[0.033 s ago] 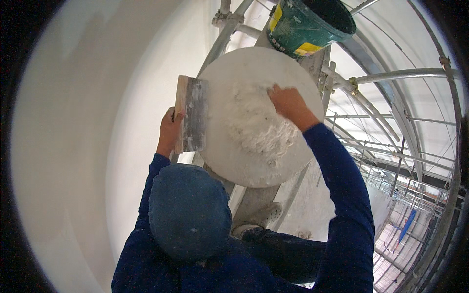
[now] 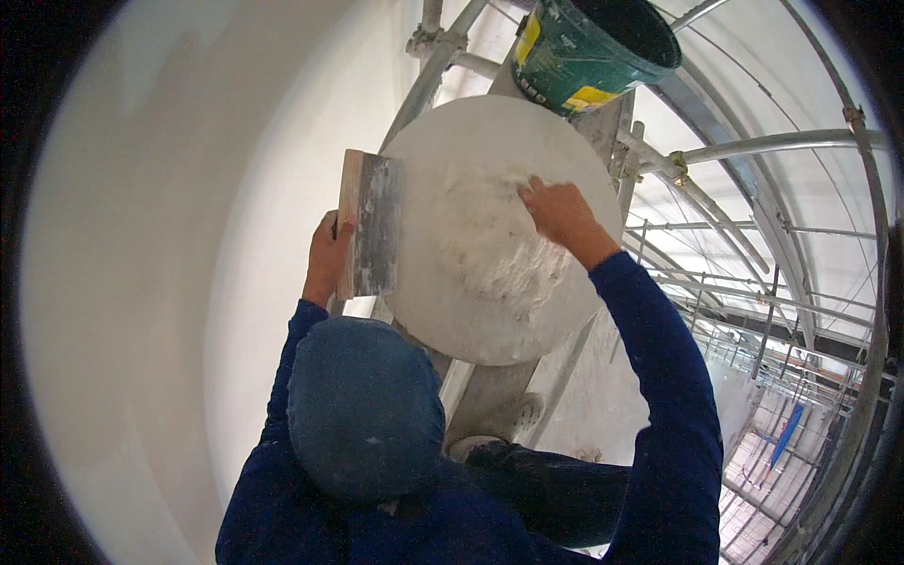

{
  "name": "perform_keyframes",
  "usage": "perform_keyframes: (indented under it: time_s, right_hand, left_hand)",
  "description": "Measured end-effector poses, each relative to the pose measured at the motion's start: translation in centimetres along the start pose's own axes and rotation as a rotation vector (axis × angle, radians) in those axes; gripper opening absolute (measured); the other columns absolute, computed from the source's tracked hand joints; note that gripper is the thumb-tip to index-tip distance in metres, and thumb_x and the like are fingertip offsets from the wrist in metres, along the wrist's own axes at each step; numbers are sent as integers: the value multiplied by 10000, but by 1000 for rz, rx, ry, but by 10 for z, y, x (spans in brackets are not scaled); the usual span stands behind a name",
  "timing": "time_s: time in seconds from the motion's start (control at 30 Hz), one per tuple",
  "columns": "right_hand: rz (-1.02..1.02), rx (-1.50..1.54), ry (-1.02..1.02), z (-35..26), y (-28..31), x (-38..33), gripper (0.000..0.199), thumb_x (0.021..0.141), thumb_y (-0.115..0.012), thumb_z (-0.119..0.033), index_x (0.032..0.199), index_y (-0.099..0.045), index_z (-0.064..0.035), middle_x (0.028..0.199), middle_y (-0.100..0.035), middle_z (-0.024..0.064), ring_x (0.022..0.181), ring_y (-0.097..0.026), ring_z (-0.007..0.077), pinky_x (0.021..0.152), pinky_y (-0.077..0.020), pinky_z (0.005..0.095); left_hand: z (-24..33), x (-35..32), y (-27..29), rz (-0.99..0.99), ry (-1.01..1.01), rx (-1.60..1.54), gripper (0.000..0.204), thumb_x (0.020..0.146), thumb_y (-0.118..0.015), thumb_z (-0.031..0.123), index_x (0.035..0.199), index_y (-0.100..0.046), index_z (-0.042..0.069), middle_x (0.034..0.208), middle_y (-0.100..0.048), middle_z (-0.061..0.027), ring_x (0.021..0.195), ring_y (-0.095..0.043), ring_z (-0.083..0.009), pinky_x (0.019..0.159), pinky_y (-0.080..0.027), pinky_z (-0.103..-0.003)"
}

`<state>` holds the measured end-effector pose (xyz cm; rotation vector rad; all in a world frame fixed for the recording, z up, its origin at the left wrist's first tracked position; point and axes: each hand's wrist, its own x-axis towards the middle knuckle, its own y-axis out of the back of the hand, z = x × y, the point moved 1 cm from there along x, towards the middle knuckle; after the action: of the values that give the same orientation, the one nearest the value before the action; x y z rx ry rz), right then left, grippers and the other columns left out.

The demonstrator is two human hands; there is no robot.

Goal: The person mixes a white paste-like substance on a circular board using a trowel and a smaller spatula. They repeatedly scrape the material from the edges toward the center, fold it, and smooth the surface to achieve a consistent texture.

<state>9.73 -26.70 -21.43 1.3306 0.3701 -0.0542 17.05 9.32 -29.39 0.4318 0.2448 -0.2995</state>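
My left hand [image 2: 330,259] grips a wide scraper [image 2: 379,226] by the long wooden strip along its back. The scraper's grey blade, smeared with white, lies against the left rim of a round white board [image 2: 443,132]. On the board spreads a lumpy heap of wet white plaster [image 2: 499,254], thickest toward the near right. My right hand [image 2: 565,221] is over the far right part of the heap, its fingers curled in, with the fingertips at the plaster. Whether anything is pinched between them is too small to tell.
A dark green bucket [image 2: 589,56] with yellow labels stands just beyond the board on a plank. A smooth pale curved wall [image 2: 169,282] rises on the left. Scaffold tubes [image 2: 753,146] cross on the right. Below the board are a narrow plank [image 2: 490,395] and a pale shoe [image 2: 518,414].
My right hand has shifted slightly nearer over the plaster. My left hand and the scraper keep nearly the same place.
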Motion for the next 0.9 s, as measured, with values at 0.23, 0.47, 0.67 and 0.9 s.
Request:
perform_keyframes:
  time_s: [0.23, 0.47, 0.67, 0.9]
  right_hand:
    - [627, 148, -9, 44, 4, -103, 213, 890, -571, -184, 1025, -644, -37, 958, -625, 114, 723, -641, 248, 604, -510, 379]
    - [11, 2025, -742, 14, 39, -161, 159, 905, -566, -172, 787, -541, -70, 658, -484, 12, 480, -350, 81, 439, -279, 257]
    - [38, 2261, -468, -21, 41, -145, 145, 913, -536, -157, 822, -532, -44, 661, -459, 1, 518, -371, 85, 456, -287, 261]
    - [-1, 2115, -592, -31, 62, -136, 103, 889, -525, -119, 856, -529, -21, 662, -445, -14, 544, -396, 83, 481, -314, 256]
  left_hand:
    - [135, -8, -18, -266, -250, -19, 507, 903, -619, 304, 1210, -470, -70, 1017, -619, -161, 919, -604, -232, 838, -477, -345]
    - [284, -32, -63, -559, -692, 351, 480, 917, -564, 225, 1202, -400, -124, 1022, -585, -298, 937, -614, -389, 822, -479, -447]
    - [272, -79, -100, -555, -608, 560, 487, 940, -513, 245, 1220, -371, -128, 1008, -564, -363, 933, -610, -472, 824, -490, -475]
    - [253, -83, -121, -513, -656, 583, 356, 929, -520, 154, 1115, -354, -101, 896, -551, -364, 838, -601, -505, 731, -494, -505]
